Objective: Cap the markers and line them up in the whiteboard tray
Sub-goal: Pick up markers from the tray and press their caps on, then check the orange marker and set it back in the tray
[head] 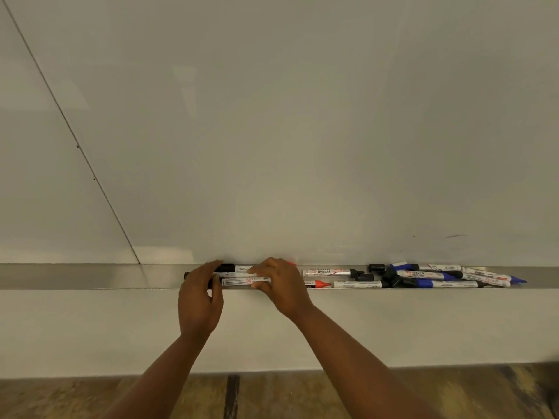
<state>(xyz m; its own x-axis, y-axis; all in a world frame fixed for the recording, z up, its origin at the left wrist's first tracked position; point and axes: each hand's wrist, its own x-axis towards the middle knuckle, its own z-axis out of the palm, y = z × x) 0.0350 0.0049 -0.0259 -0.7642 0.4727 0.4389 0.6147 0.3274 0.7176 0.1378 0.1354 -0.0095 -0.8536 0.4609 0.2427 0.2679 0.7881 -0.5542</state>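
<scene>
Tray [75, 276]: a long metal whiteboard tray running across the view under the whiteboard [272, 116]; its left stretch is bare metal.
Left hand [198, 297]: at the tray's front edge, fingers curved over the left ends of the grouped markers; the thumb lies at the front. The grip touches the marker ends, but whether it closes round any one of them I cannot tell.
Grouped markers [242, 275]: three white-barrelled markers lying lengthwise in the tray between the two hands, side by side front to back, the back one with a black cap [225, 267].
Right hand [279, 285]: fingers bent and laid over the right ends of the same markers, the grip partly closed on the front one [245, 281] with the fingertips at its barrel.
Middle markers: just right of the right hand, a white marker with a black nib end [329, 272], and nearer the front an uncapped red-tipped marker [317, 284].
Loose cap [376, 267]: black, lying by itself near the back of the tray.
Right pile [447, 278]: blue and black markers and caps jumbled, overlapping at angles; one blue tip [518, 280] points right.
Floor [302, 394]: brownish, below the wall.
</scene>
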